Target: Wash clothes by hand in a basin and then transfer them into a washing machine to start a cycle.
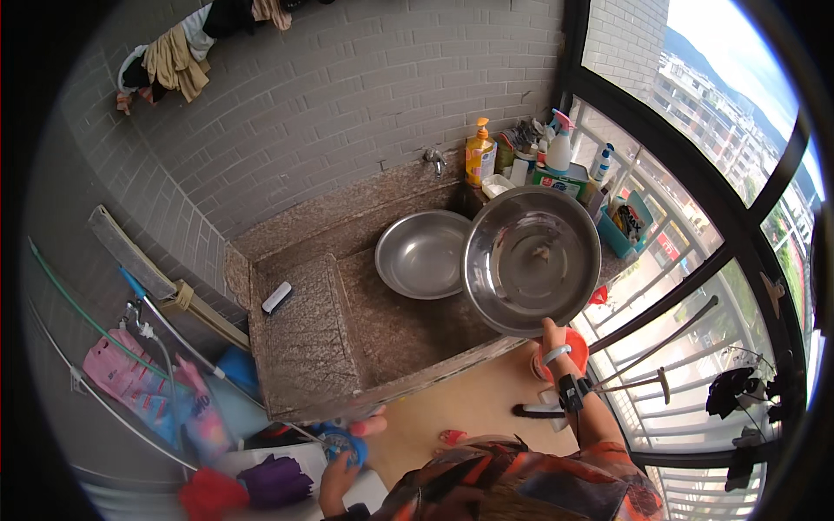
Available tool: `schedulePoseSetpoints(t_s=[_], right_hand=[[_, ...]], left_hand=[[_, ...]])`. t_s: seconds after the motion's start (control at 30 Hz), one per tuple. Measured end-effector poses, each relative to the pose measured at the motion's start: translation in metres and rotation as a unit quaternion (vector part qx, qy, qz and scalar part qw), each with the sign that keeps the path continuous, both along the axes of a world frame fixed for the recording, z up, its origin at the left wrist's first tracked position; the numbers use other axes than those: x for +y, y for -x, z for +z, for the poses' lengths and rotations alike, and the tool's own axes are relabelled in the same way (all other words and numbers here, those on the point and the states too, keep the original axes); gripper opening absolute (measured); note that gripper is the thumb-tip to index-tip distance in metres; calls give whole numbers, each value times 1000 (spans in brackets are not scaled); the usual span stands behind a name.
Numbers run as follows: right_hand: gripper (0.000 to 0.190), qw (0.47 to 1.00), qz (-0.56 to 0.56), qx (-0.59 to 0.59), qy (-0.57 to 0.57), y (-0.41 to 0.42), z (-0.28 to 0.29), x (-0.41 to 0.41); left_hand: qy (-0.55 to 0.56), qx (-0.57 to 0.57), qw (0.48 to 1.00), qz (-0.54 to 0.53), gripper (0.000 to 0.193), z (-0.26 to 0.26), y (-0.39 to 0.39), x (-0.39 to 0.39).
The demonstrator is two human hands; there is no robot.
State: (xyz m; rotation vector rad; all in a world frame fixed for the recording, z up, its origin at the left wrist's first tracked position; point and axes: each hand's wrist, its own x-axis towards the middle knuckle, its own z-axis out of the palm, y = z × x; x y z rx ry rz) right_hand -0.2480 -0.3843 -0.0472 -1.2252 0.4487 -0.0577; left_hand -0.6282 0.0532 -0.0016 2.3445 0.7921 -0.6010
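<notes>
My right hand (554, 333) grips the near rim of a stainless steel basin (531, 260). The basin is tilted, with its inside facing up at me, and overlaps the right end of the stone sink (404, 338). Behind it, a second steel basin (423, 254) rests in the sink and is partly covered. Down at the lower left, my left hand (337, 474) is at a round blue plastic object (348, 448) beside the washing area; whether the fingers close on it is unclear. A white-and-dark scrubbing brush (277, 297) lies on the ribbed washboard slope (303, 345).
A tap (434, 161) juts from the brick wall. Bottles, including an orange pump bottle (481, 156) and a spray bottle (560, 146), crowd the ledge. A red bucket (576, 345) stands below the basin. Pink detergent bags (130, 374), a mop (140, 260) and purple cloth (277, 480) are left.
</notes>
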Motion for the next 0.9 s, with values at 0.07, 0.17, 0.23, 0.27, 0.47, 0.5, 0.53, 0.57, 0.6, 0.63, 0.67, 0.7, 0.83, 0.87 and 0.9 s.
schedulePoseSetpoints(t_s=[0.07,0.17,0.23,0.27,0.47,0.5,0.53,0.57,0.6,0.63,0.67,0.7,0.83,0.87,0.9], right_hand=[[41,998,1,-26,50,-3,-1,14],[39,940,23,-113,322,-12,-1,36],[39,912,23,-198,357,-13,12,61],[39,912,32,-202,356,-15,22,69],[74,839,116,-339,409,-61,73,118],[78,814,119,-349,449,-74,73,122],[78,813,122,-354,446,-88,74,125],[80,806,145,-337,465,-103,74,130],[82,797,167,-319,485,-117,73,135],[84,774,174,-327,514,-131,70,138],[84,775,183,-331,506,-143,66,150],[83,767,190,-322,522,-154,60,154],[85,758,225,-270,550,-186,34,164],[86,760,241,-225,560,-192,27,165],[88,763,238,-200,567,-201,21,167]], left_hand=[[2,-106,994,-23,46,-4,0,-6],[36,-85,995,-35,39,-6,0,-13],[41,-81,995,-40,38,-8,3,-16],[37,-70,996,-38,37,-4,0,-18],[-2,-85,996,16,39,11,-15,-18],[-13,-70,997,40,39,13,-22,-20],[-15,-72,996,45,39,15,-31,-22],[-6,-65,996,56,40,19,-40,-23],[3,-57,996,66,41,21,-47,-24],[1,-57,996,70,41,10,-52,-23],[-3,-81,995,60,43,-8,-49,-20],[-2,-104,994,45,45,-16,-53,-21],[11,-132,989,66,50,-29,-71,-32],[-2,-146,987,65,48,-31,-72,-35],[-16,-162,985,63,46,-34,-73,-38]])
